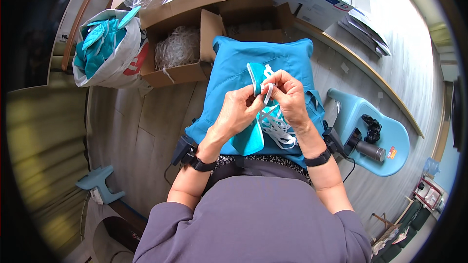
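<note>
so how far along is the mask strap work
Done, it seems: a white bag at the left holds many teal masks. In hand: left hand and right hand hold one teal mask and a white strap. Left: loose straps on the lap, more in the cardboard box.

Your hands, left (239, 112) and right (290, 97), work close together over the blue cloth (287, 58) on your lap. Straps (278, 126) pile beneath them, blocking a straight drop. Ahead, open boxes (195, 44) crowd the cloth's far edge. Front left, a full bag (109, 48). Right, a stool (385, 141) carrying a cylinder (370, 151). Bare floor (141, 131) lies open to your left.
</note>
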Demonstrator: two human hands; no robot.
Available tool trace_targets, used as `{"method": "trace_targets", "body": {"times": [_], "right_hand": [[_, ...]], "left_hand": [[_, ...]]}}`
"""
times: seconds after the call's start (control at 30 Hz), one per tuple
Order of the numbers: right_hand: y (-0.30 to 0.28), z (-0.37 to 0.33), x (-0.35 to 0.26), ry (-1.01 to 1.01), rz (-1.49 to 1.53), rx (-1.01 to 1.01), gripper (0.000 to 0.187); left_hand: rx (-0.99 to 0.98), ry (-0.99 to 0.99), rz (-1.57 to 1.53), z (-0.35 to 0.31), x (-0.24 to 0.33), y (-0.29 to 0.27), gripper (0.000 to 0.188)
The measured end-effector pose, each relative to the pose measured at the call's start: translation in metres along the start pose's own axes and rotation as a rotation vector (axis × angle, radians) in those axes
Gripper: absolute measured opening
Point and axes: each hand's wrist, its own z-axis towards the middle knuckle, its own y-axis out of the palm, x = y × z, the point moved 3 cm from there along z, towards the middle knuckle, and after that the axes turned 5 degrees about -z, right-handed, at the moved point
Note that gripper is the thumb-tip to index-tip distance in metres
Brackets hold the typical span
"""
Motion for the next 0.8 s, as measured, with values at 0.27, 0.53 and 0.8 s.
{"method": "trace_targets", "body": {"times": [0.27,0.53,0.8], "right_hand": [[-0.125,0.039,-0.034,-0.267,0.585,0.357,0.014],[-0.009,0.001,-0.013,0.063,-0.268,-0.021,0.018],[0.013,-0.007,0.011,0.067,-0.273,-0.063,0.013]], "left_hand": [[0.108,0.111,-0.275,-0.037,0.000,-0.002,0.017],[0.250,0.147,-0.394,-0.020,0.007,-0.016,0.015],[0.264,0.078,-0.508,-0.021,0.008,-0.016,0.025]]}}
